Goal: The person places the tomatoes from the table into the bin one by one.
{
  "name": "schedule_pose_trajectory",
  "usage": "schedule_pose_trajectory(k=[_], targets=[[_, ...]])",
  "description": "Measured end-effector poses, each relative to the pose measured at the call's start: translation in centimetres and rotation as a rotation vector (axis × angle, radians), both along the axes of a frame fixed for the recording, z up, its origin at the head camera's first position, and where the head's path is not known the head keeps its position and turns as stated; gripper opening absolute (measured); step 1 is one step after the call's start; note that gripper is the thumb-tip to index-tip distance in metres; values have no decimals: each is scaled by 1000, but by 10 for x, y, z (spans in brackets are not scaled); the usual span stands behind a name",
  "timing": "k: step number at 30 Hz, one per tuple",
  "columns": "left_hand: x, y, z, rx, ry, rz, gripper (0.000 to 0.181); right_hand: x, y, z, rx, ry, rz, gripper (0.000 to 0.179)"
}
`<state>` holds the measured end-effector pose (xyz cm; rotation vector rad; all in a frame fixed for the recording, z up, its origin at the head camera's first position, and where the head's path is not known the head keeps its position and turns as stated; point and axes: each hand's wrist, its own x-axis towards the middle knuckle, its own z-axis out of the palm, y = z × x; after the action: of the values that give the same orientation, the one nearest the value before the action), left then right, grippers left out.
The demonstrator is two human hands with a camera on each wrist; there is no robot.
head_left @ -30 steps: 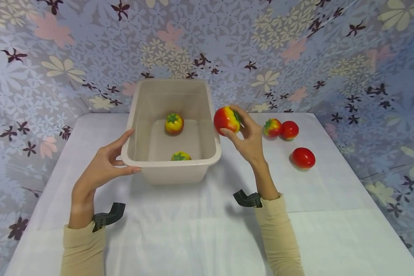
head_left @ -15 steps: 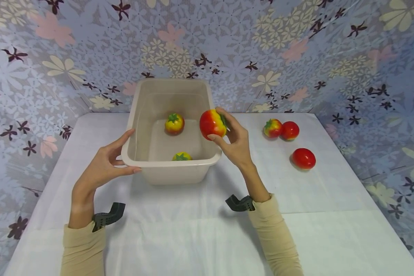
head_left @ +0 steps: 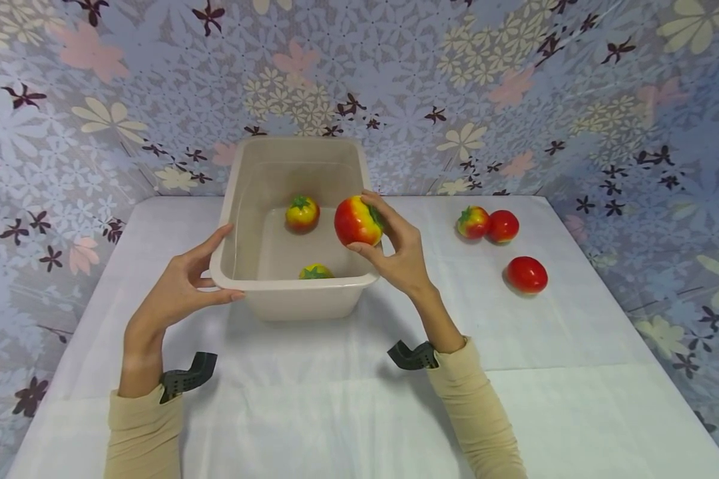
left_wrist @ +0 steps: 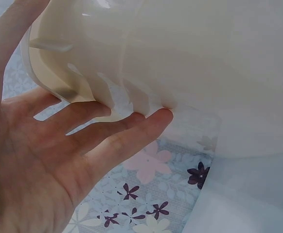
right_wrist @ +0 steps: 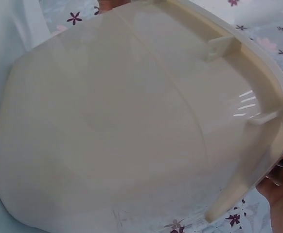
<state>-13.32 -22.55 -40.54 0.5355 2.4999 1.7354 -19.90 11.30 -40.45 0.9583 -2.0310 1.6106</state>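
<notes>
My right hand (head_left: 403, 251) grips a red-and-yellow toy tomato (head_left: 355, 221) with a green leafy top, thumb below and fingers behind. It is over the right side of a beige plastic bin (head_left: 299, 284). My left hand (head_left: 180, 283) holds the bin's near left corner, thumb along the front and fingers on the side wall. In the left wrist view, the fingers (left_wrist: 127, 141) touch the bin's outer wall. Inside the bin lie two toy tomatoes, one in the middle (head_left: 302, 214) and one partly hidden behind the front rim (head_left: 315, 271). The right wrist view mostly shows the bin's outside (right_wrist: 112, 116).
On the white-covered table (head_left: 311, 412), right of the bin, lie a red-yellow toy tomato (head_left: 472, 223), a red one (head_left: 503, 226) touching it or nearly so, and another red one (head_left: 526, 275) nearer me. A flower-patterned cloth (head_left: 395, 86) stands behind.
My right hand has carried the toy tomato leftward, from beside the bin's right rim to over its inside, and slightly nearer me. The left hand and the bin stay in place.
</notes>
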Motion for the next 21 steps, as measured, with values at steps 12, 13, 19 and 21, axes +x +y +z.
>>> schedule_pose_trajectory(k=[12, 13, 19, 21], targets=[[-1, 1, 0, -4, 0, 3, 99, -1, 8, 0, 19, 57, 11, 76], [-1, 1, 0, -3, -1, 2, 99, -2, 10, 0, 21, 62, 6, 76], [-1, 0, -1, -5, -6, 2, 100, -4, 23, 4, 26, 70, -25, 74], [-1, 0, -2, -10, -6, 3, 100, -5, 30, 6, 17, 66, -43, 73]])
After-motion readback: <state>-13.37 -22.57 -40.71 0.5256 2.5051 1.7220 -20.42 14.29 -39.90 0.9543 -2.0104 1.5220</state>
